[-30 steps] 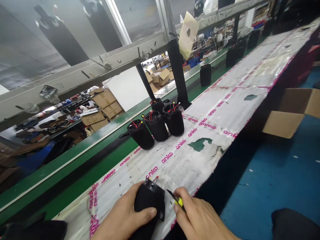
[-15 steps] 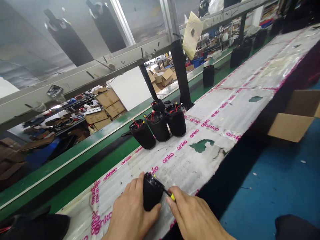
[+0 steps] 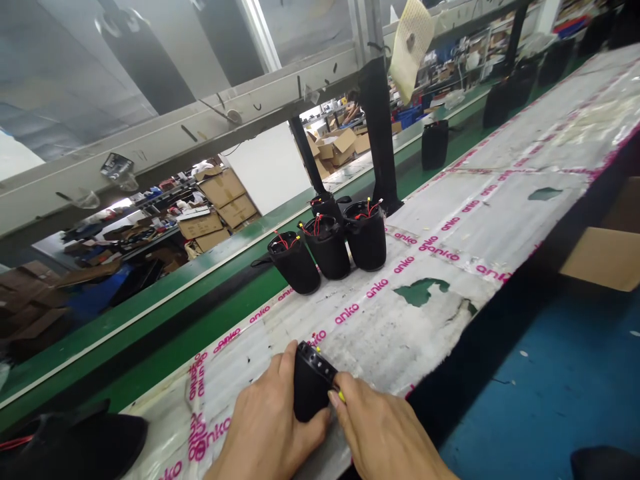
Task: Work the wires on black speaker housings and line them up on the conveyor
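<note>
As we start at far left: a lying housing (image 3: 95, 440), black, shows red wires (image 3: 15, 441) at its mouth and overlaps the white sheet (image 3: 380, 333) in our view.
Green belt (image 3: 175, 348): it runs beyond the sheet's back edge, bounding our working strip on that side.
Left hand (image 3: 273, 413): our fingers and thumb are clamped on the held housing.
Held housing (image 3: 310, 390): black and tilted, it sits between our hands over the sheet, its holed rim upward; whether its base touches the sheet we cannot tell.
Wired housings (image 3: 330, 250): three stand upright side by side near the back edge, one more behind; a stretch of sheet separates them from our hands.
Yellow tool (image 3: 342, 396): mostly hidden, it shows beneath our right fingers, beside the held housing.
Right hand (image 3: 387, 423): our fingers are together, closed on the yellow tool, at the held housing's rim.
Torn patch (image 3: 423, 291): green shows through the sheet, well apart from our hands.
Front edge (image 3: 447, 343): ragged and slanting, it passes near our right hand; past it we have blue floor (image 3: 550, 373) and a carton (image 3: 605, 260).
Blade and rim: one second ago we saw the dark blade apart from the held housing; now our fingers have reached the rim and cover it.
</note>
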Available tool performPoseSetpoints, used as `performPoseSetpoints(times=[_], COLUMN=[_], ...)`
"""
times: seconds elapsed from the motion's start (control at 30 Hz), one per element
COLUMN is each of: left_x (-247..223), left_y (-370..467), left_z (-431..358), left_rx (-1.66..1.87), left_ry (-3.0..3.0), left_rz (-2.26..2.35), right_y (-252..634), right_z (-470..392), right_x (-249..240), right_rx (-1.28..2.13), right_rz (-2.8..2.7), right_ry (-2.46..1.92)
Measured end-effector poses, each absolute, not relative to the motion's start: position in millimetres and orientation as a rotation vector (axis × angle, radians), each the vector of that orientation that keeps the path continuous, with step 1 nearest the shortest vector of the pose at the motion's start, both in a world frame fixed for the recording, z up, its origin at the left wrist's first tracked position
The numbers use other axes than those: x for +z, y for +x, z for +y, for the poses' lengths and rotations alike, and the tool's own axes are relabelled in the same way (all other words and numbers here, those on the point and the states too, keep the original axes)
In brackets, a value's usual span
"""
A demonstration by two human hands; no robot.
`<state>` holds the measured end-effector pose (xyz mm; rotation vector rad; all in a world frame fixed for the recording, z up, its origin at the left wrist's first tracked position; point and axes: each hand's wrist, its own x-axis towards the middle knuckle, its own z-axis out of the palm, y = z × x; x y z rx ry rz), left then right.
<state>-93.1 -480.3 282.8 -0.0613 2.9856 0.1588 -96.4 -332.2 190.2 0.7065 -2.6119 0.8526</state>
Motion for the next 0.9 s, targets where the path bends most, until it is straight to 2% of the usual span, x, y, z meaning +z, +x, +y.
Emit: performPoseSetpoints(times=[0.43,0.53,0.63,0.7,0.9], left_x=[277,284,293,298,300], left_y=[-98,-99,-101,-102,-99], left_z=[-481,-485,-488,-486,-466], left_rx=[-0.034,0.138,0.36,0.365,0.146], left_ry=[-0.049,-0.091,-0.103,-0.095,-0.087], left_rz=[2.917,2.878,2.861,2.875,2.916], right_y=[-103,-100,-95,-92,-93], right_z=[-334,-326,-312,-304,-307], right_x=[193,185,179,181,199], right_rx=[0.596,0.766,1.118,1.233,0.889], right_rz=[-2.773,-2.673,-2.481,-2.424,-2.509], right_ry=[0.77,0.815,0.719,0.625,0.702])
